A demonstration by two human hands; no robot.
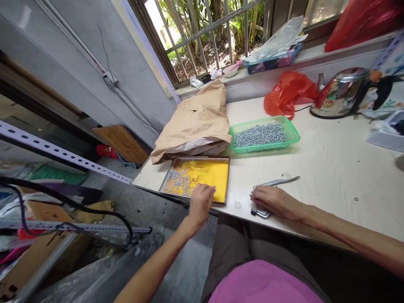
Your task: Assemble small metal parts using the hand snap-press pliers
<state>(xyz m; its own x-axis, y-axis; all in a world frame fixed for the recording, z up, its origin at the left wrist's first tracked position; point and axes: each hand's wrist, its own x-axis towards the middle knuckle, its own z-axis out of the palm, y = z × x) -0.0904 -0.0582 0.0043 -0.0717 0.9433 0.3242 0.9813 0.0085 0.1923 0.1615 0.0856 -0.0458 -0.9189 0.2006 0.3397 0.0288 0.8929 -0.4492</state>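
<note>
My left hand (pixel 202 202) is over the near edge of a shallow tray (pixel 227 181) with a yellow printed bottom. Its fingers are curled together, and whatever they may pinch is too small to make out. Many small silvery metal pins (pixel 178 182) lie loose in the left part of that tray. On the white table, my right hand (pixel 268 198) is closed with fingers bent down; what it grips is hidden beneath them. Just below those fingers sits a small metal clamp-like piece (pixel 261 213) with a dark knob. A slim grey pointed tool (pixel 285 181) lies just beyond the hand.
Behind the tray rests a large brown paper bag (pixel 198 120). A green plastic basket (pixel 292 134) holds many similar metal pieces. Farther right are a red plastic bag (pixel 288 94), a steel kettle (pixel 342 94) and a grey bin (pixel 383 136). The table's front edge runs close to my lap.
</note>
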